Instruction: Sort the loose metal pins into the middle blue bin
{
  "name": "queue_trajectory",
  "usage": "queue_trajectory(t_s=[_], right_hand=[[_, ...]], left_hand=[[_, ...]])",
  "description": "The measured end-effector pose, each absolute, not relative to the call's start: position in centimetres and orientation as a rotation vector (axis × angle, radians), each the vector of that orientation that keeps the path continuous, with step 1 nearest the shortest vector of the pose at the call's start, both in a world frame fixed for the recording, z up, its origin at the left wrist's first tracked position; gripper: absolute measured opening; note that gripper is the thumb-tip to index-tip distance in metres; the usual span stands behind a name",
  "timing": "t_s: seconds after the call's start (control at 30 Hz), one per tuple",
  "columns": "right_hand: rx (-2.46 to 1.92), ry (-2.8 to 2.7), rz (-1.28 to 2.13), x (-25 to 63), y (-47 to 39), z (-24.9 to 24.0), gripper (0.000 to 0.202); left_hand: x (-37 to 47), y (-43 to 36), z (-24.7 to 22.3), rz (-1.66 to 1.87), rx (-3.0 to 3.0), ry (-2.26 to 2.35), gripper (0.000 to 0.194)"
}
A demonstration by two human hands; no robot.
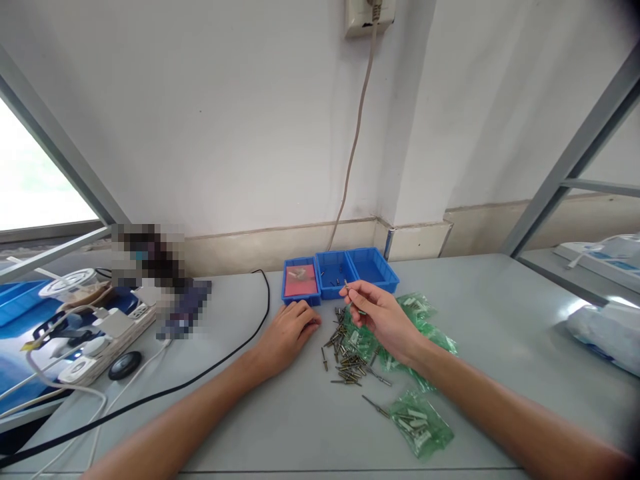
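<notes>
My right hand (383, 317) is raised just in front of the blue bins, thumb and fingertips pinched on a small metal pin-like part (346, 285). Beneath and left of it lies a loose pile of similar metal parts (350, 367), thin shanks with thicker ends. My left hand (290, 333) rests on the table left of the pile, fingers lying loosely bent, apparently holding nothing. A few metal parts lie in the middle blue bin (327, 291). The left blue bin (303, 301) holds a red card (296, 287) and a small clear bag.
Green plastic bags (417, 427) with pale pieces lie near and under my right forearm. A right-hand blue bin (387, 283) adjoins the middle one. On the left are a black cable (215, 367), a power strip (100, 353) and a black mouse-like object (125, 365).
</notes>
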State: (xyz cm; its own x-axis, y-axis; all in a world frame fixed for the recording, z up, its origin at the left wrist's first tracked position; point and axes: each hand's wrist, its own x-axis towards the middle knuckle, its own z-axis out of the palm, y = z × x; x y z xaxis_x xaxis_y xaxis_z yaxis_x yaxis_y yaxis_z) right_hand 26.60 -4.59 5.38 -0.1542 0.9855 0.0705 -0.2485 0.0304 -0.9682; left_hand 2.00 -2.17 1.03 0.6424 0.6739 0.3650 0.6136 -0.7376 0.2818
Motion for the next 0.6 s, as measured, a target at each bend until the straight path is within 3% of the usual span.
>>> queue_trajectory(t_s=[0.23, 0.6], right_hand=[[-0.795, -0.964, 1.597, 26.81, -4.28, 4.84, 0.027], [-0.816, -0.958, 1.576, 26.83, -4.38, 5.04, 0.028]], left_hand=[[1.9, -2.14, 0.99, 0.69, 2.722, 1.065, 0.012], [1.99, -2.19, 1.13, 0.688, 2.731, 1.077, 0.015]])
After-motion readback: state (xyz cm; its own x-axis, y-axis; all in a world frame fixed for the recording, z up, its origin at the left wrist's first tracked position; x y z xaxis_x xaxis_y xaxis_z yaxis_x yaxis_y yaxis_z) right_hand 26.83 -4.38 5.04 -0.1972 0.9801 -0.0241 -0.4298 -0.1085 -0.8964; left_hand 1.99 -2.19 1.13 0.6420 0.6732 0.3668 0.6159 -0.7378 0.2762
